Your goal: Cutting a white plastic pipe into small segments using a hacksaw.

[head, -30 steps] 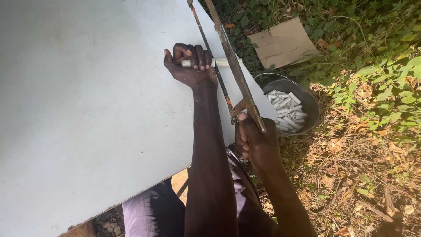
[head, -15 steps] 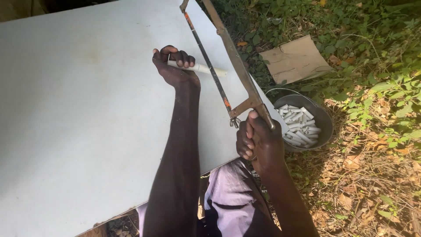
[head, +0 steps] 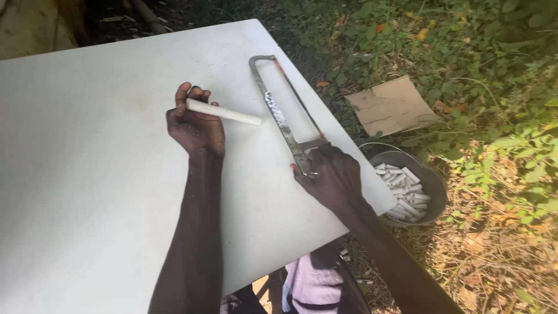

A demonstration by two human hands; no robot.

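My left hand (head: 195,125) rests on the white table (head: 87,174) and grips a short white rod (head: 224,112) that sticks out to the right. My right hand (head: 328,177) is closed around the handle of a metal hacksaw (head: 285,119). The saw lies flat on the table near its right edge, its frame pointing away from me. The rod's free end stops just short of the saw blade.
A round metal bowl (head: 433,186) holding several short white cut pieces (head: 404,195) sits on the ground beside the table's right edge. A flat piece of cardboard (head: 392,107) lies on the grass and leaves beyond it.
The saw has come down from across the rod and now lies flat on the table. My left hand has drawn the rod back from the table edge.
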